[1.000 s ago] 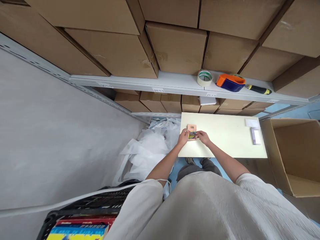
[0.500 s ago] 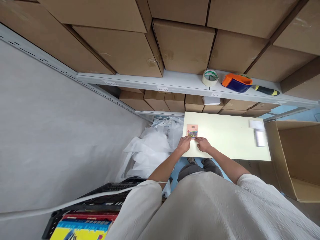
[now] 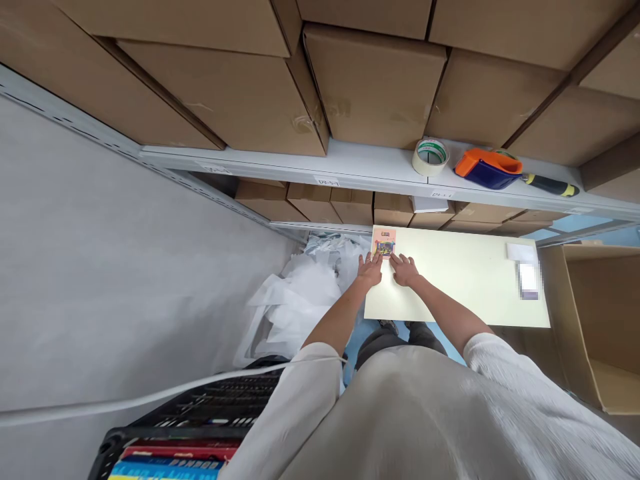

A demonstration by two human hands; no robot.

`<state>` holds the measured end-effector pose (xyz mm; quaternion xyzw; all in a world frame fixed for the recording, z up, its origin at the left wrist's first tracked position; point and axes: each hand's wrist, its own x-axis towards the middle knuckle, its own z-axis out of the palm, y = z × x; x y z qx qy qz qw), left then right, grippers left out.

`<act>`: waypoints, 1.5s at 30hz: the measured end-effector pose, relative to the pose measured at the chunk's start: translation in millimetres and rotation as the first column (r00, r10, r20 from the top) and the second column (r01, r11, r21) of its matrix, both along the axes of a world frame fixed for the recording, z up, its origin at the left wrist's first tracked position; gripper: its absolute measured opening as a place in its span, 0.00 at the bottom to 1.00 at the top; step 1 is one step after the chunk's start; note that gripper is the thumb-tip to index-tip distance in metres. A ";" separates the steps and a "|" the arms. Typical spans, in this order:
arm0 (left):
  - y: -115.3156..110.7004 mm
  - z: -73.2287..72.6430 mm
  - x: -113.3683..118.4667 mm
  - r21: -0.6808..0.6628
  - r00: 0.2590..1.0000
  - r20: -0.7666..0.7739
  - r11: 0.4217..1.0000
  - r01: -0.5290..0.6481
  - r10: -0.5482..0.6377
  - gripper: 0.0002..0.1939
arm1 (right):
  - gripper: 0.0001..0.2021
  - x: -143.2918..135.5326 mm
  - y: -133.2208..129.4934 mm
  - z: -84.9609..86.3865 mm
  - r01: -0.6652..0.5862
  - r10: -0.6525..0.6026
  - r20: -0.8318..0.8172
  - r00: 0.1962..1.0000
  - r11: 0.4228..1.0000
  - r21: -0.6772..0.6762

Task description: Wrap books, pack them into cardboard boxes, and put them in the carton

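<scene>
Basically, the pink booklet (image 3: pixel 385 241) was seen lying flat at the far left corner of the worktop (image 3: pixel 460 293), picture side up. Its near edge was touched from two sides: fingertips of the left hand (image 3: pixel 371 270) at the left part, fingertips of the right hand (image 3: pixel 404 269) at the right part. Neither hand was closed; fingers were spread, palms down, hands kept apart by a small gap. Booklet thickness could not be judged.

At the worktop's right end, a white packet (image 3: pixel 521 252) was set just beyond a pixelated item (image 3: pixel 528 280), contents unreadable. On the shelf (image 3: pixel 370 157), a tape roll (image 3: pixel 421 162), an orange-and-blue holder (image 3: pixel 487 168) and a black-and-yellow handle (image 3: pixel 550 185) were lined up before cardboard boxes (image 3: pixel 375 87). An open carton (image 3: pixel 575 320) was parked right of the worktop; white plastic sheets (image 3: pixel 310 300) were heaped left of it.
</scene>
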<state>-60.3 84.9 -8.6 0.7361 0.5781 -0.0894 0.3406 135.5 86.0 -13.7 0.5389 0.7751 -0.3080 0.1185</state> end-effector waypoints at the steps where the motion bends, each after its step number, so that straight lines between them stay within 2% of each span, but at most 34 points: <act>1: 4.0 -0.3 0.2 0.004 1.000 0.014 1.000 -0.015 0.015 0.46 | 0.42 -0.8 4.1 -0.6 0.008 -0.008 -0.009 1.000 1.000 -0.001; 4: 11.3 -0.4 1.4 0.001 0.999 0.038 0.999 -0.036 0.036 0.46 | 0.42 -4.3 10.2 2.0 0.014 -0.014 -0.001 1.000 1.000 -0.011; 8: 12.2 4.3 3.2 0.018 1.000 0.024 1.000 0.001 -0.002 0.46 | 0.38 -10.6 10.9 16.6 -0.023 0.023 0.059 0.998 1.000 -0.006; 11: 8.6 11.3 4.2 0.090 0.998 0.066 0.996 -0.008 0.002 0.45 | 0.34 -8.5 11.4 32.4 -0.060 0.059 0.010 0.998 0.995 0.074; 14: 2.9 18.9 7.5 0.142 0.993 0.119 0.990 -0.017 0.000 0.44 | 0.31 7.9 10.4 48.9 -0.020 0.028 -0.050 0.998 0.986 0.163; 17: -5.2 26.6 15.1 0.174 0.978 0.209 0.984 -0.028 -0.009 0.41 | 0.28 41.2 2.8 65.0 0.084 -0.070 -0.074 0.995 0.972 0.220; 20: -16.8 35.8 25.7 0.187 0.930 0.367 0.979 -0.083 0.009 0.39 | 0.26 88.6 -13.3 81.3 0.207 -0.184 -0.109 0.977 0.940 0.270; 24: -34.7 51.6 41.9 0.195 0.861 0.508 0.969 -0.148 0.029 0.36 | 0.24 161.5 -34.6 106.7 0.358 -0.302 -0.201 0.932 0.856 0.374; 27: -43.0 64.7 57.6 0.212 0.835 0.551 0.968 -0.133 -0.006 0.33 | 0.22 212.9 -35.1 134.0 0.434 -0.354 -0.253 0.900 0.771 0.466; 31: -45.3 81.0 88.1 0.266 0.806 0.589 0.955 -0.130 -0.054 0.30 | 0.21 269.2 -9.8 185.2 0.459 -0.339 -0.309 0.888 0.644 0.612; 34: -48.0 90.2 118.8 0.289 0.795 0.604 0.944 -0.160 -0.050 0.27 | 0.21 304.2 22.3 228.0 0.464 -0.324 -0.335 0.885 0.551 0.694; 36: -53.4 93.7 141.0 0.301 0.791 0.610 0.936 -0.184 -0.040 0.25 | 0.21 324.9 46.7 253.8 0.455 -0.323 -0.327 0.888 0.516 0.726; 40: -73.0 94.0 183.0 0.311 0.774 0.633 0.919 -0.243 -0.009 0.23 | 0.20 358.1 95.1 288.5 0.377 -0.282 -0.262 0.923 0.526 0.763; 42: -85.7 91.8 200.6 0.308 0.768 0.641 0.909 -0.281 0.021 0.23 | 0.19 369.4 116.3 295.6 0.347 -0.282 -0.222 0.933 0.550 0.760; 45: -105.5 87.9 222.6 0.303 0.769 0.635 0.890 -0.341 0.078 0.22 | 0.17 380.1 141.7 296.5 0.298 -0.272 -0.158 0.949 0.617 0.729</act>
